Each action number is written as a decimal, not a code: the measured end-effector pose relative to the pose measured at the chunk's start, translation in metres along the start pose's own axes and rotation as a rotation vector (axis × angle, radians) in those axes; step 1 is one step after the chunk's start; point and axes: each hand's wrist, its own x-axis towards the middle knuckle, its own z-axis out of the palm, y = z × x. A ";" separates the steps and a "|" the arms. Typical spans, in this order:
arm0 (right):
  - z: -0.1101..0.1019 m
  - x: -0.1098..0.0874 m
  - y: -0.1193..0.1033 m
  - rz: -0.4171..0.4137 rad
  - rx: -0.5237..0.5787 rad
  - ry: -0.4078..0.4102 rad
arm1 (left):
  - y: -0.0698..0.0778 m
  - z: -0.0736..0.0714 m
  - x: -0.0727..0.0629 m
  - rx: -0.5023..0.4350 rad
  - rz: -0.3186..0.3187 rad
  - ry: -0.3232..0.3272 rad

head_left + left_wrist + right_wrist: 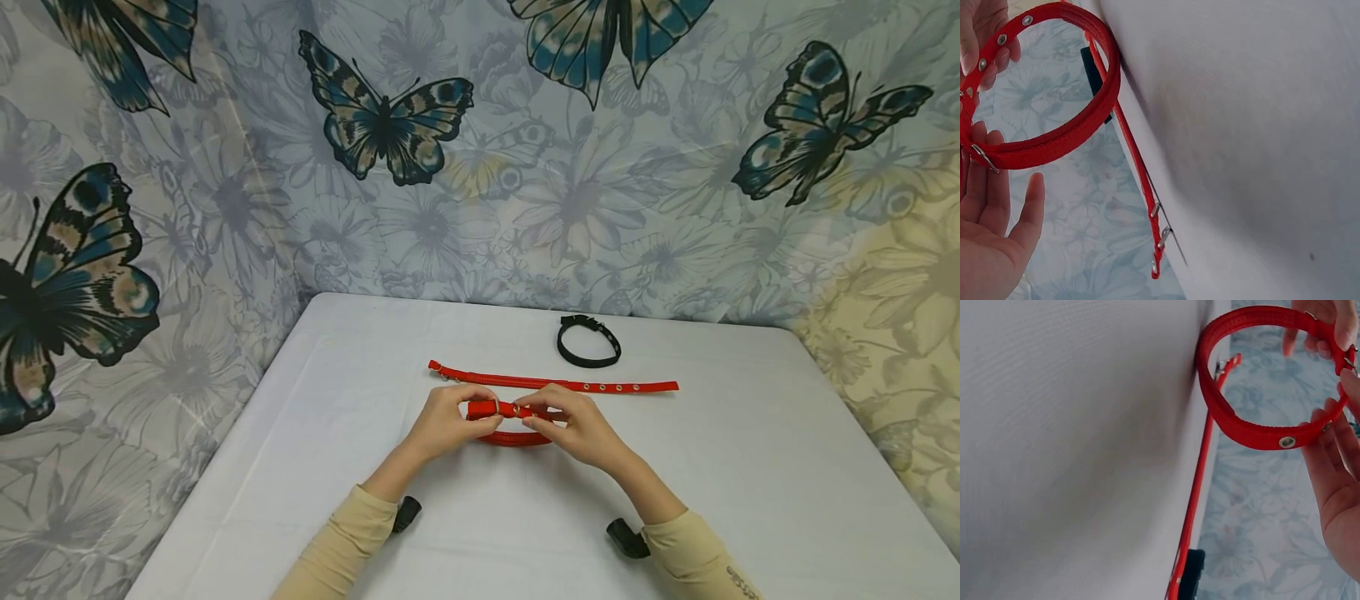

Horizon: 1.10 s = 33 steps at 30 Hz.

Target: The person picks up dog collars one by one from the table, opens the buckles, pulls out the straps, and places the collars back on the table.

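A red collar (515,438) with metal eyelets and a buckle is bent into a loop between both hands, low over the white table. My left hand (450,417) pinches it by the buckle end. On the opposite side, my right hand (573,423) pinches the strap end with the eyelets. In the left wrist view the looped collar (1069,140) shows several eyelets and a metal ring close to the left fingers. One eyelet faces the camera on the collar (1254,435) in the right wrist view, beside the right fingers.
Behind the hands a second red collar (540,382) lies stretched out straight, its eyelets toward the right. Farther back lies a black collar (588,362) fastened in a ring. The white table (360,350) meets a wall hung with butterfly-print cloth (480,242).
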 end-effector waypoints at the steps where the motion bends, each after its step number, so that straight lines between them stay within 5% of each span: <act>1: 0.000 -0.001 0.001 0.005 -0.006 0.000 | -0.001 0.000 0.000 -0.001 -0.001 0.002; 14: -0.001 -0.002 0.001 0.065 0.021 0.010 | -0.002 0.000 -0.002 -0.019 0.028 0.010; 33: 0.002 0.005 -0.006 -0.012 -0.014 0.042 | -0.001 0.002 0.000 -0.027 0.021 -0.001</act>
